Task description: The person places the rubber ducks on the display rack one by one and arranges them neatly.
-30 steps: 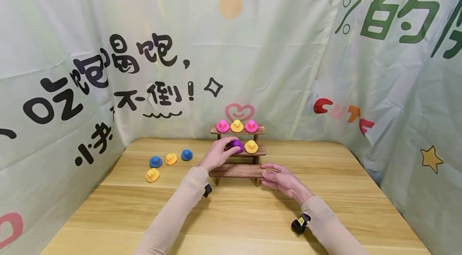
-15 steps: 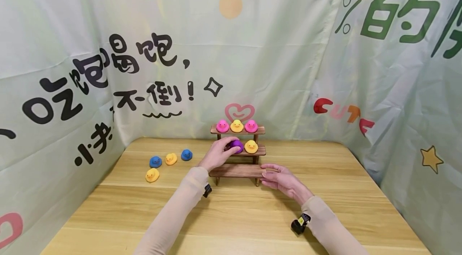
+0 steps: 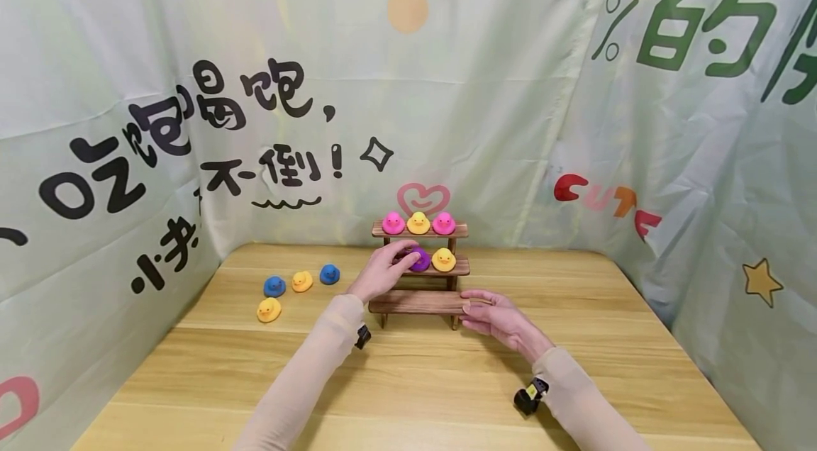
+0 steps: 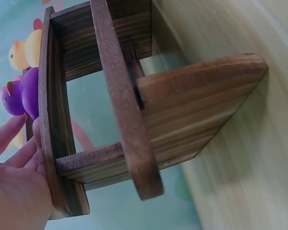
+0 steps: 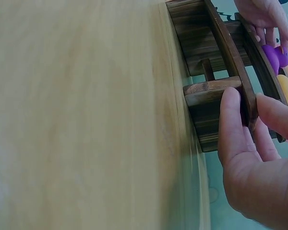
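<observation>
A purple rubber duck [image 3: 419, 259] sits on the middle step of a three-tier wooden display stand [image 3: 418, 302], left of a yellow rubber duck [image 3: 443, 259]. At the duck's left side is my left hand [image 3: 381, 271], its fingers fairly straight and loosened around it. In the left wrist view, fingertips of the left hand [image 4: 17, 177] lie by the purple duck [image 4: 30, 93]; whether they still touch it is hard to tell. With thumb above and fingers beneath, my right hand [image 3: 504, 322] grips the right end of the lowest step; the right wrist view shows this grip close up.
On the top step stand two pink ducks [image 3: 393, 223] with a yellow duck [image 3: 418, 223] between them. Left of the stand, two blue ducks [image 3: 274, 286] and two yellow ducks [image 3: 269, 310] rest on the wooden table [image 3: 408, 394]. A printed curtain [image 3: 485, 118] hangs behind.
My left hand has shifted slightly left, its fingers easing off the purple duck, which shows more fully. The right hand keeps its grip on the stand.
</observation>
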`<state>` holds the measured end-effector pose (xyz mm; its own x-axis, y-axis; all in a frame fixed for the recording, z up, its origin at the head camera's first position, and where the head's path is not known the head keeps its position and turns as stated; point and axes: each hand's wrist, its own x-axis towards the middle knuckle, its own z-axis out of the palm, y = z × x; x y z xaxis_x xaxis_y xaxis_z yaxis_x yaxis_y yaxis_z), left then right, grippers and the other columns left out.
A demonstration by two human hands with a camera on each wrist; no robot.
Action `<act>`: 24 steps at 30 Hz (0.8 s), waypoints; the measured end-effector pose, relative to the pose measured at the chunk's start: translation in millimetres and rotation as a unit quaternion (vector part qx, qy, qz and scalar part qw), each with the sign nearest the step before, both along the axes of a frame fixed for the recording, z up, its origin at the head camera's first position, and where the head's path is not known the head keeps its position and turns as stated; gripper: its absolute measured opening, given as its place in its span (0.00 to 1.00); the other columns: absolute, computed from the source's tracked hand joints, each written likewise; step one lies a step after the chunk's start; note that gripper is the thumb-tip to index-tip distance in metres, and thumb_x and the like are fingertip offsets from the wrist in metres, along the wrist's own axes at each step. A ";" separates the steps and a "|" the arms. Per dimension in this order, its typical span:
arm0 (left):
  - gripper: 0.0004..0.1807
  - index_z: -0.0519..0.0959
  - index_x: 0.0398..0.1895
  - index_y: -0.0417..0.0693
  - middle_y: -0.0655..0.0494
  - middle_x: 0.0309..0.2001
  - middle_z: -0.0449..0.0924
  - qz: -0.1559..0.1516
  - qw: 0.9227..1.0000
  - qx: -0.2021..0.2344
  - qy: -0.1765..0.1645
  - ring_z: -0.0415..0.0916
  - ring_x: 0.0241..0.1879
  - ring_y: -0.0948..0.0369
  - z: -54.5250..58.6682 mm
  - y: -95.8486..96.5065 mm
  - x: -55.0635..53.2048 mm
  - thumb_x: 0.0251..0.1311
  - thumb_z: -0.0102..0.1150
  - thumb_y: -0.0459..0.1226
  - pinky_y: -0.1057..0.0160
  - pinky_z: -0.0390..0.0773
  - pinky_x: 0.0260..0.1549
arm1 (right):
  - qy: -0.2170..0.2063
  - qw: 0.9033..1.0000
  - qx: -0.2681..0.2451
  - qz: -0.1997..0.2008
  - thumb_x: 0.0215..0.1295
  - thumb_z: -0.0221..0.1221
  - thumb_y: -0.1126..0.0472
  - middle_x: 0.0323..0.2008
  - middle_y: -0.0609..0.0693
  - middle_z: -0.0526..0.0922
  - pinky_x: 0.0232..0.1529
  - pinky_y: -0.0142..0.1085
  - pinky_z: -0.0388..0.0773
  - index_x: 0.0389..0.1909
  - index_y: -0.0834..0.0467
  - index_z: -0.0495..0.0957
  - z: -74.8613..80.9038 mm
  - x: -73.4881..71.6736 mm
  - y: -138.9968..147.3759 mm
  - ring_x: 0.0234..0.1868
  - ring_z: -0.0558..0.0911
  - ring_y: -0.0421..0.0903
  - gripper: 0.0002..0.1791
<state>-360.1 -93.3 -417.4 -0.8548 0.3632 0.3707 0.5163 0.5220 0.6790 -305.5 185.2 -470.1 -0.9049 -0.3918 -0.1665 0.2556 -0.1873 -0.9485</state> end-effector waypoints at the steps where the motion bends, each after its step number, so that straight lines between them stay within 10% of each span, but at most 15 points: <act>1: 0.25 0.74 0.63 0.56 0.56 0.58 0.79 0.001 1.000 0.008 0.000 0.78 0.53 0.59 -0.2 -0.9 0.5 0.70 0.50 0.55 0.56 0.77 0.55 | 0.000 1.000 0.000 0.000 0.68 0.55 0.73 0.38 0.51 0.78 0.47 0.34 0.82 0.63 0.68 0.67 -0.1 -0.1 0.0 0.38 0.85 0.43 0.23; 24: 0.16 0.84 0.43 0.48 0.47 0.33 0.85 0.056 0.984 0.163 -0.047 0.80 0.30 0.47 12.6 -35.1 16.5 0.69 0.55 0.50 0.58 0.79 0.31 | -0.002 1.000 0.008 -0.001 0.68 0.55 0.72 0.39 0.51 0.78 0.49 0.35 0.82 0.61 0.65 0.70 -0.4 -1.3 0.5 0.39 0.84 0.43 0.21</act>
<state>-343.5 -128.4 -404.8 -0.9188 0.1394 0.3693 0.3948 0.3193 0.8615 -306.8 185.6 -470.5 -0.9053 -0.3867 -0.1757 0.2584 -0.1729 -0.9505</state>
